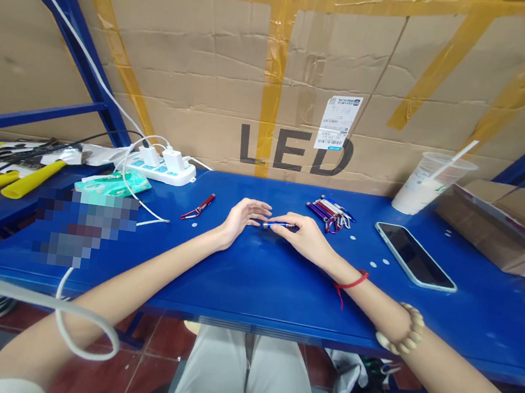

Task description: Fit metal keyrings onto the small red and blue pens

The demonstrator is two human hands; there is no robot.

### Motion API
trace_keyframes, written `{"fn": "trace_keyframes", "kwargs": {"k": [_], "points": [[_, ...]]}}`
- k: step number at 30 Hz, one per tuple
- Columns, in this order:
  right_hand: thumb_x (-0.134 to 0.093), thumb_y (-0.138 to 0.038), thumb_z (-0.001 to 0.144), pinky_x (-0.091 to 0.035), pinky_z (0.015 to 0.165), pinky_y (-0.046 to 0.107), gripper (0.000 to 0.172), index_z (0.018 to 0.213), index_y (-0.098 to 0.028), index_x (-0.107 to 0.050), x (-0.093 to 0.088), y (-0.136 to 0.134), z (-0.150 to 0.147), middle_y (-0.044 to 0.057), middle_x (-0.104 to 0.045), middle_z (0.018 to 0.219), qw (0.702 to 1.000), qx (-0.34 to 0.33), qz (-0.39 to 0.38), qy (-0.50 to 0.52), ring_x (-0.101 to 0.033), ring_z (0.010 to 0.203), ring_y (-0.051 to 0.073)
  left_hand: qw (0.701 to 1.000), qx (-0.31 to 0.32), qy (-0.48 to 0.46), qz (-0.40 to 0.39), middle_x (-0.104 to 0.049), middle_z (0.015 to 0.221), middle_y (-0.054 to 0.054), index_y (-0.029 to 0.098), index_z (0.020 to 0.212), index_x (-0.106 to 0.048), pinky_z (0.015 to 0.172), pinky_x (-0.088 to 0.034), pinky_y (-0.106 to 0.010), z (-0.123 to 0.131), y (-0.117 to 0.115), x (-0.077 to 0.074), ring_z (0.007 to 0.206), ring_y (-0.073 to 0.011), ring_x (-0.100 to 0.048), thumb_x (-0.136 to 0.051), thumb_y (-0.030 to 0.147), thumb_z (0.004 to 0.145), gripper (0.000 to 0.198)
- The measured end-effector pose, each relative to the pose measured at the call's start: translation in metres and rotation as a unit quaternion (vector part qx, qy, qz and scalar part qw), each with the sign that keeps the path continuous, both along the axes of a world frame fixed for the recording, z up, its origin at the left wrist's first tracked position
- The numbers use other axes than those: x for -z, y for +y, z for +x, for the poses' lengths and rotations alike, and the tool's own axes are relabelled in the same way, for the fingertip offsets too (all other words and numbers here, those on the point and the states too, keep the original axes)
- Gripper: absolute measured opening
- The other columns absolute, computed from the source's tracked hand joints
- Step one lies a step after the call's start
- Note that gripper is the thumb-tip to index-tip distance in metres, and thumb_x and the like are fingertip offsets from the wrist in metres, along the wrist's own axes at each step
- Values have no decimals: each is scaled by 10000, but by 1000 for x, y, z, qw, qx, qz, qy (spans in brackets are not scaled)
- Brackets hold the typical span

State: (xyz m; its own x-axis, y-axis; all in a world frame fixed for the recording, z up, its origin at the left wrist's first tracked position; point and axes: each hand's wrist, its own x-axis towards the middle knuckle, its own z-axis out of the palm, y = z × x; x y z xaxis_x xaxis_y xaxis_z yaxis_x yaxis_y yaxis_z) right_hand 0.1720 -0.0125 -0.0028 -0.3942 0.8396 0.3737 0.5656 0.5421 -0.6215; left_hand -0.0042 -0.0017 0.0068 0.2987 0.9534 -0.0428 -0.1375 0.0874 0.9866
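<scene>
Over the middle of the blue table, my right hand (pixel 305 236) pinches a small blue keychain flashlight (pixel 279 225), which lies sideways with its silver end toward my left hand. My left hand (pixel 242 221) is open, fingers stretched and curved around the air beside that end. Whether its fingertips touch the flashlight I cannot tell. To the left lies a red keychain flashlight (pixel 205 205) with a red carabiner clip. Behind my right hand, several keychain flashlights (pixel 330 213) in purple, red, silver and blue lie in a bunch with their clips.
A phone (pixel 416 257), a plastic cup with straw (pixel 421 188) and an open cardboard box (pixel 505 222) are at the right. At the left are a power strip (pixel 169 171), a tissue pack (pixel 112 183), white cables and yellow-handled tools (pixel 32 179). A large carton (pixel 201 72) stands behind.
</scene>
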Motion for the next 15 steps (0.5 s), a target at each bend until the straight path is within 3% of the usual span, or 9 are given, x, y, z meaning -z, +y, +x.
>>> {"fn": "trace_keyframes", "kwargs": {"k": [4, 7, 9, 11, 13, 15], "points": [[-618, -363, 797, -467, 754, 286, 260, 968, -189, -711, 0, -1, -1, 60, -697, 946, 1000, 3, 5, -4, -624, 830, 189, 999, 1, 27, 22, -650, 950, -98, 142, 889, -617, 818, -426, -330, 0, 2, 2, 922, -229, -587, -299, 344, 801, 387], [-536, -346, 858, -472, 813, 298, 292, 1074, -202, -671, 3, 5, 3, 67, -676, 1049, 999, 20, 20, -33, -621, 922, 201, 975, -45, 165, 143, -628, 1006, -93, 166, 906, -600, 867, -402, -360, -4, 4, 2, 966, -242, -564, -323, 309, 809, 326], [-466, -315, 897, -467, 844, 316, 324, 1151, -201, -631, 6, 10, 9, 81, -659, 1087, 995, 52, 37, -79, -612, 962, 208, 900, -102, 326, 269, -608, 1047, -94, 176, 944, -601, 930, -352, -389, -11, 6, 0, 1025, -261, -526, -380, 241, 796, 273], [-435, -280, 908, -455, 868, 334, 343, 1187, -183, -609, 8, 16, 15, 100, -653, 1094, 984, 96, 50, -144, -601, 988, 220, 789, -154, 483, 347, -583, 1097, -117, 162, 1045, -588, 964, -304, -423, -20, 7, -4, 1085, -291, -482, -382, 165, 794, 325], [-429, -261, 904, -438, 884, 349, 348, 1187, -171, -611, 7, 21, 22, 113, -648, 1106, 966, 145, 57, -208, -578, 1031, 237, 695, -197, 599, 345, -554, 1142, -162, 113, 1156, -539, 954, -302, -439, -29, 9, -7, 1118, -318, -458, -357, 112, 797, 402], [-436, -260, 895, -419, 892, 363, 346, 1174, -177, -624, 5, 25, 28, 114, -648, 1110, 945, 191, 60, -257, -555, 1068, 252, 632, -232, 677, 297, -531, 1162, -216, 46, 1190, -506, 939, -313, -440, -39, 11, -9, 1138, -345, -444, -373, 104, 797, 418]]}}
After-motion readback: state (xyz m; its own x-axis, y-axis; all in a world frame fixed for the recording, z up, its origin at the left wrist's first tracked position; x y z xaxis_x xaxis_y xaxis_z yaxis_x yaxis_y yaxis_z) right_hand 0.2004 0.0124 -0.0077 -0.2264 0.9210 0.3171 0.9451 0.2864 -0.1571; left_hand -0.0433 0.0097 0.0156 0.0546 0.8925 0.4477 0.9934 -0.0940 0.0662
